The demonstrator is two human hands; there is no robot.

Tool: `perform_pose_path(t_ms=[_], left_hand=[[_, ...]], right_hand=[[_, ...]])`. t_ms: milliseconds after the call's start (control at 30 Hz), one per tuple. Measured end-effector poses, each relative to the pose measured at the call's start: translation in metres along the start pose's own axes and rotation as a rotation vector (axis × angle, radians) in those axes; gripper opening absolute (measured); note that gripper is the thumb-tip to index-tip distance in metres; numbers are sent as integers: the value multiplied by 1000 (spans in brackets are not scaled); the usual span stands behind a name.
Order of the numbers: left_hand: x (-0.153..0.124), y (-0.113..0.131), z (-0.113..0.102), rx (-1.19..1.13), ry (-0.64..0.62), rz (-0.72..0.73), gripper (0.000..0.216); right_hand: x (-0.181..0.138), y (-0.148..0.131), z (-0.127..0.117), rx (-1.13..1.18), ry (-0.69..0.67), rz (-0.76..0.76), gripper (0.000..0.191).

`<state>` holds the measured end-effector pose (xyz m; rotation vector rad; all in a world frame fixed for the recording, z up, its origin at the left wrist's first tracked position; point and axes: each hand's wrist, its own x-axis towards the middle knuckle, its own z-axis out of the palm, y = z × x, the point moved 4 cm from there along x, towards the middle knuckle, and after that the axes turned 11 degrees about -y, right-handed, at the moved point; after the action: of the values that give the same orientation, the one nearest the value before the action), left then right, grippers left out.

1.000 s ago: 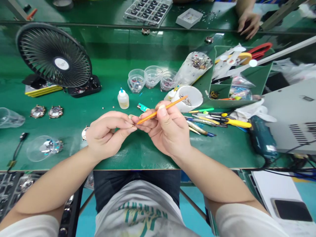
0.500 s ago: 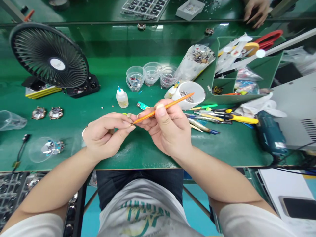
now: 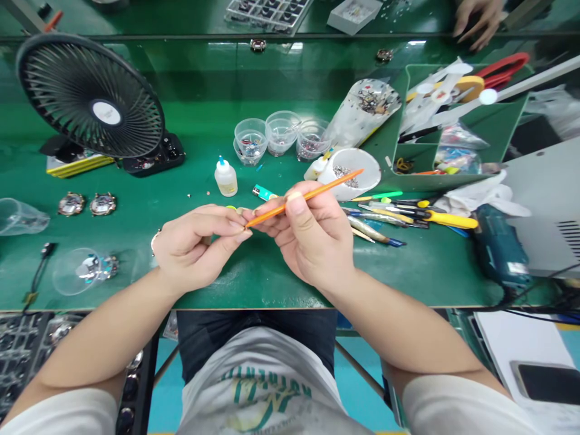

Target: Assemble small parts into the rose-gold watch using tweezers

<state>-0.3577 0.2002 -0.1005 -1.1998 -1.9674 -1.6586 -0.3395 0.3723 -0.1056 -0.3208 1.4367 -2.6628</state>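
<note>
Held between the thumb and fingers of my right hand (image 3: 315, 232) is a slim orange stick (image 3: 312, 196), pointed at its ends like a pencil. It slants down to the left, and its lower tip meets the fingertips of my left hand (image 3: 197, 244). Those left fingers are pinched together; whatever small thing they grip is too small to make out. Both hands are above the green bench (image 3: 254, 278) near its front edge. Just behind them stand a small dropper bottle (image 3: 226, 179) and a teal lighter (image 3: 263, 193).
A black fan (image 3: 90, 96) stands at left, near two watch cases (image 3: 103, 204). Clear cups (image 3: 251, 142) of small parts and a white cup (image 3: 369, 175) lie behind. Tools (image 3: 385, 220), a green organizer (image 3: 462, 169) and a power tool (image 3: 502, 248) occupy the right. Another person's hand (image 3: 478, 21) shows at top right.
The hands hold nearly the same pose, with the stick's tip still at the left fingertips. The view has shifted slightly.
</note>
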Motion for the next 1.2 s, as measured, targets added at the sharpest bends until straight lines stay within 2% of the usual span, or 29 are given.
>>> perform_pose_path(t_ms=[533, 1200], left_hand=[[1, 2, -2, 88, -42, 41, 29], [-1, -1, -1, 13, -47, 1, 30]], right_hand=[[0, -2, 3, 11, 8, -13, 37], [-2, -5, 4, -10, 15, -35, 40]])
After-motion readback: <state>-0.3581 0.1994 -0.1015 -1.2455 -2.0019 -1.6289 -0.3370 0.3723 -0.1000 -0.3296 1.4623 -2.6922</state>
